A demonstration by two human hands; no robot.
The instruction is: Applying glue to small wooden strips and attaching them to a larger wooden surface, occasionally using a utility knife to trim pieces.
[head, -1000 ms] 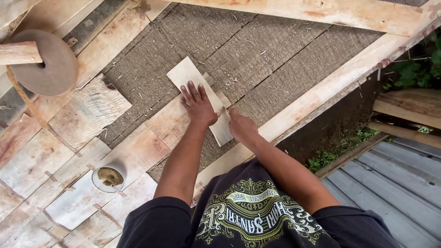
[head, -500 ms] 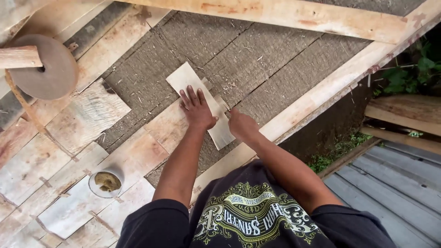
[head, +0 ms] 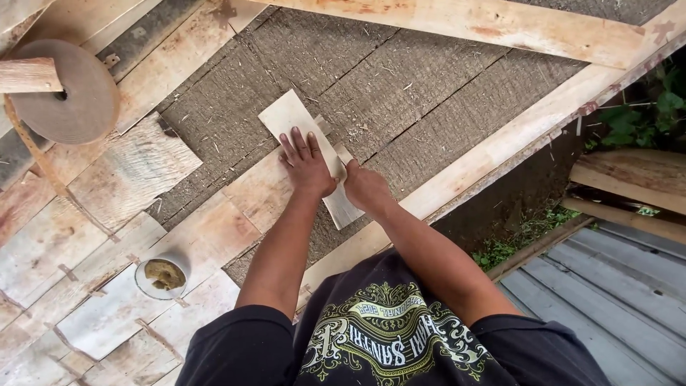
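head view: we look down on a rough grey underlay surface (head: 400, 86) framed by pale timber battens (head: 500, 146), with rows of thin wooden shingles (head: 121, 236) already lying to the left. the left hand (head: 306, 159) lies flat, fingers spread and fully released, pressing on a pale wooden shingle (head: 289, 118) that sits slanted on the underlay, its lower end reaching toward the batten. the right hand (head: 363, 187) sits just beside the left, touching the same shingle near its lower half; its fingers are curled under, so we cannot tell whether this grip is clenched on something small or simply resting on the wood.

to do this well, in our judgement, the flat palm should keep even weight on the shingle so it does not skew, with its edge kept snug against the neighbouring shingle (head: 261, 189) to the left, and the right hand should work close to the pressing hand without pushing the piece sideways.

around the hands: a small round tin (head: 163, 276) with a brownish filling stands on the laid shingles, well apart from both hands. a roll of brown strap (head: 68, 93) hangs on a wooden peg at upper left, a loose strip trailing down across the shingles. to the right, below the edge, we see corrugated metal sheets (head: 614, 286) and some green plants (head: 654, 107).
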